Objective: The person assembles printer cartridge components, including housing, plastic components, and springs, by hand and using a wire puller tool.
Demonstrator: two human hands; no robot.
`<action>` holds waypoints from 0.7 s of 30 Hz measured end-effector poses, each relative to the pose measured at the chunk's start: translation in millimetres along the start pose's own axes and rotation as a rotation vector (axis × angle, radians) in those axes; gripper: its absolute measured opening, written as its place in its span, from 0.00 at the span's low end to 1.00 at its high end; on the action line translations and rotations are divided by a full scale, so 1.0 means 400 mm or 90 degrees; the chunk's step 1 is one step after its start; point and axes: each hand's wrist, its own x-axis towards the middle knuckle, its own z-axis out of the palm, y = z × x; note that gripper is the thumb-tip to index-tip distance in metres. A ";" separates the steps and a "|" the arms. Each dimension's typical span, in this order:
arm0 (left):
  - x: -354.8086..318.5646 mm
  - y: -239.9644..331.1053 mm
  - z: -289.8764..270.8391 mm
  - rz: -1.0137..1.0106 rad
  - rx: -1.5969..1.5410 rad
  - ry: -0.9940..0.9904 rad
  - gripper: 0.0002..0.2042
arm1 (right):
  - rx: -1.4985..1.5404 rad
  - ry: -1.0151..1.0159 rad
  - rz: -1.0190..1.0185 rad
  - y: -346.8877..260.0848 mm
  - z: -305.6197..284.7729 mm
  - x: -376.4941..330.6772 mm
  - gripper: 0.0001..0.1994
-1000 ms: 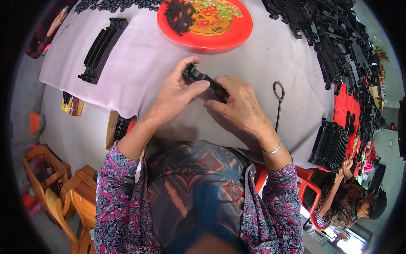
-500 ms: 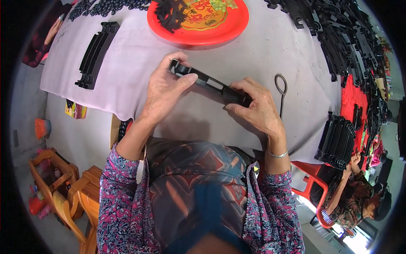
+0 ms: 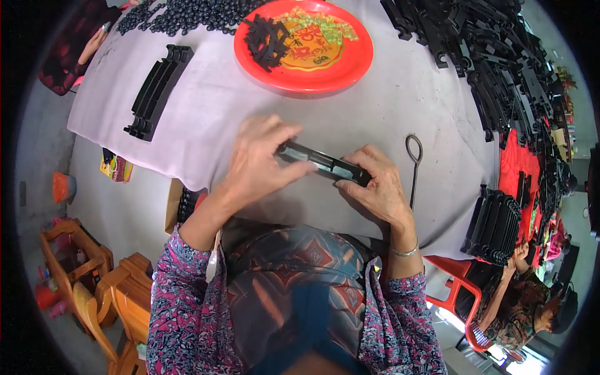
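1. Two hands grip one long black plastic strip, held just above the near edge of the surface, which is covered in pale cloth.
2. Left hand: fingers curled closed over the strip's left end, thumb underneath.
3. Right hand: closed on the strip's right end, fingertips on top.
4. Strip lies roughly level, tilted slightly down toward the right.
5. Metal rod with a loop end lies on the surface just right of the right hand, apart from it.
6. Red plate farther back holds small black pieces and green bits.
7. Stack of black strips lies at far left; a large heap of black parts at far right.
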 end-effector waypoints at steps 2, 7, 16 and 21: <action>-0.002 0.010 -0.001 0.027 0.035 -0.013 0.23 | -0.008 -0.009 -0.003 -0.003 -0.003 0.000 0.15; -0.021 0.017 0.010 0.050 0.058 -0.094 0.20 | -0.008 -0.023 -0.033 0.015 -0.004 0.000 0.17; -0.015 0.008 0.015 0.103 0.064 -0.125 0.16 | 0.402 0.126 0.020 0.036 -0.001 -0.007 0.11; -0.021 0.010 0.012 0.103 0.058 -0.125 0.16 | 0.445 0.307 0.092 0.067 -0.003 -0.020 0.19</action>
